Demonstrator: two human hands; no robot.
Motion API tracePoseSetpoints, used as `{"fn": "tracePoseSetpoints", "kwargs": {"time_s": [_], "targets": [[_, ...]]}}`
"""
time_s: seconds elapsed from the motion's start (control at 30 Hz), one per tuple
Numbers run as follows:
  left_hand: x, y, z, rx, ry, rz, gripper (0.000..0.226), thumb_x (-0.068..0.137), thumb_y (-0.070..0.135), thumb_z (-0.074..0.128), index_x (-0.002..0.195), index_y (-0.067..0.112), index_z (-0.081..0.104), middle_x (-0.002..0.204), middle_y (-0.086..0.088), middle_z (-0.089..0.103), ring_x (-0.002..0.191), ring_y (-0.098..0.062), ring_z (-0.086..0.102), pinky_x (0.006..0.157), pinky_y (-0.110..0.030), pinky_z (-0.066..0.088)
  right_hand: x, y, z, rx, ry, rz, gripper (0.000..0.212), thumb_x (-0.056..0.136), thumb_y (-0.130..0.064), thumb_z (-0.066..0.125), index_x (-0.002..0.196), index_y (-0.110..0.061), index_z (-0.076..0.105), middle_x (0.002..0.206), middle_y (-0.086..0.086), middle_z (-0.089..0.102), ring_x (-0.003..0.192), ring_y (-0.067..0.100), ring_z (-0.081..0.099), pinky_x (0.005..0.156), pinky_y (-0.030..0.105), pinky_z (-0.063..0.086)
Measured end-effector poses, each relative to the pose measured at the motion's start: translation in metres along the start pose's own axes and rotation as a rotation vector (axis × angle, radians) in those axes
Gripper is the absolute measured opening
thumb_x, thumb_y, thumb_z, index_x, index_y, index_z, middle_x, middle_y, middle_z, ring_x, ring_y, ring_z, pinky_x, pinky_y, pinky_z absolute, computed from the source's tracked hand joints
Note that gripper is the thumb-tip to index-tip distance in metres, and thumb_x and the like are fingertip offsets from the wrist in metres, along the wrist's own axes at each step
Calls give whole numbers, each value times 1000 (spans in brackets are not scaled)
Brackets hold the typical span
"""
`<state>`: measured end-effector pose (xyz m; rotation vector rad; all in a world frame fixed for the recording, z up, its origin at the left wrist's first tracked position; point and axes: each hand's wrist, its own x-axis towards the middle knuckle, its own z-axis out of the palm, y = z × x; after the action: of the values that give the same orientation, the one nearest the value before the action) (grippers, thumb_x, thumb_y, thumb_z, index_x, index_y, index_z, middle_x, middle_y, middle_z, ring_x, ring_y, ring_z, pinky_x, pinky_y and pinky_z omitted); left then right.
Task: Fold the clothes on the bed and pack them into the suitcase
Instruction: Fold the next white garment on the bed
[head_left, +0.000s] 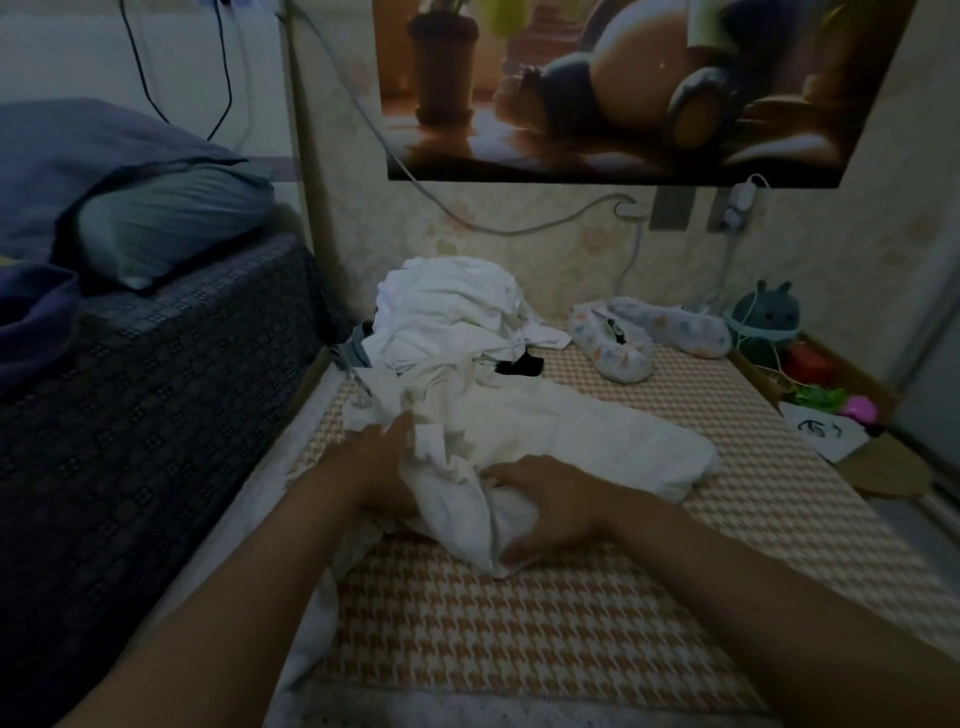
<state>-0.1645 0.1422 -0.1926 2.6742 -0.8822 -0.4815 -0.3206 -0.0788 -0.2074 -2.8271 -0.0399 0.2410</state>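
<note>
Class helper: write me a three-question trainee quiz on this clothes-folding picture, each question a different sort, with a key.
1. True or false: the clothes pile is neatly folded.
2. The patterned slippers lie: A left of the pile; B right of it; C nearer than the hands.
3. Fill in: the left hand and right hand touch a ____ garment.
Key: 1 false; 2 B; 3 white.

Home bedroom, dim: houndstooth-covered bed (519, 623) in the middle, pillow (171, 223) on a 2nd, dark-patterned bed (156, 389) at left, cartoon poster (623, 88) on floral wallpaper (519, 228) at the far side, chargers in wall sockets (737, 208) below it, round plush toy (769, 312) far right.
</note>
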Motion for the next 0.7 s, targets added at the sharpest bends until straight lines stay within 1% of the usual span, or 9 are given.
{"fn": "tracePoseSetpoints", "kwargs": {"time_s": [0.03,0.1,0.17,0.23,0.3,0.4,0.47,0.6,0.7], "targets": [[1,-2,4,-44,-21,7,123,50,83,62,151,32,15,152,-1,33,136,-25,37,113,-43,32,3,-7,9,-84,5,-35,88,71,-68,69,145,-40,31,135,-3,45,121,17,43,104,33,37],[-1,0,5,57,37,47,83,67,67,62,136,24,45,139,-4,51,123,-23,50,104,-35,41,6,-14,16,-80,73,-105,54,86,-36,66,137,-31,51,126,5,56,114,23,52,94,29,40],[-3,10,0,165,163,130,55,81,52,66,125,22,54,128,-2,58,114,-21,55,93,-31,46,3,-11,9,-48,123,-96,34,86,-11,59,117,-20,69,115,7,63,104,25,59,85,28,43],[-14,30,-5,106,240,242,52,83,47,69,127,25,54,125,2,59,112,-20,56,88,-30,47,-5,0,-8,-150,245,-48,18,86,-13,59,100,-13,70,105,11,62,96,30,59,78,33,44],[-29,56,-3,-13,295,407,46,81,41,72,123,31,54,118,4,62,107,-19,59,83,-32,50,-18,15,-28,-361,292,86,19,94,-20,51,105,-13,65,114,10,59,104,30,57,86,37,42],[-49,89,12,-103,175,542,64,78,32,75,131,42,40,105,6,62,92,-15,61,78,-38,54,-44,43,-48,-504,-36,512,36,98,-31,49,132,-19,51,139,6,47,130,26,45,110,36,32],[-54,95,26,-37,-52,481,95,75,35,78,145,44,14,123,5,57,108,-16,57,90,-36,51,-56,58,-49,-363,-32,613,38,93,-32,56,128,-19,56,140,7,49,128,26,46,110,38,36],[-58,75,43,369,-102,364,103,75,50,72,151,36,4,157,0,19,143,-24,23,115,-42,27,-71,47,-47,-26,271,368,34,92,-19,55,126,-24,61,137,0,51,127,19,46,105,28,35],[-64,56,46,514,-115,238,102,73,62,69,150,36,7,157,0,14,142,-27,21,114,-45,25,-77,11,-40,259,94,138,50,90,-49,61,137,-34,50,143,-8,48,132,14,43,110,29,33]]}}
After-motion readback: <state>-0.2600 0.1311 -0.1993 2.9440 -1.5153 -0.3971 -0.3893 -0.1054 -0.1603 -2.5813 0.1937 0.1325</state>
